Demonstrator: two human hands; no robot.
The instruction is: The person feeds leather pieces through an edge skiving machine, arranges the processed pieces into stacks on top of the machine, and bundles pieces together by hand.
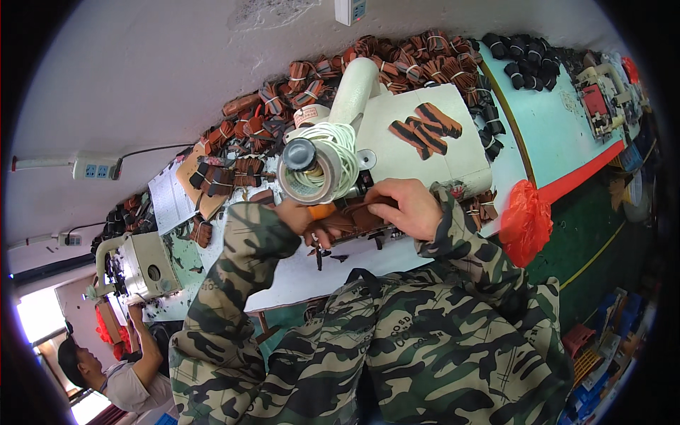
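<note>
Both hands are at the front of a cream-coloured machine [355, 88]. My left hand [306, 221] is partly hidden behind the machine's top and has an orange band [322, 212] on a finger. Its fingers are closed on a brown leather-like piece [356, 219]. From the right, my right hand [409, 207] pinches the same brown piece between thumb and fingers. A coil of pale green cord [347, 159] and a dark round knob [299, 154] sit on top of the machine, above my hands. Several brown-and-black strips [425, 131] lie on the white board [386, 152] beyond my right hand.
Tied bundles of brown strips [407, 67] are heaped along the wall, with black bundles [524, 60] farther right. A red plastic bag [525, 223] hangs at the table's right end. At the left, another person [134, 382] works at a second machine [150, 265]. Dark scraps lie near my hands.
</note>
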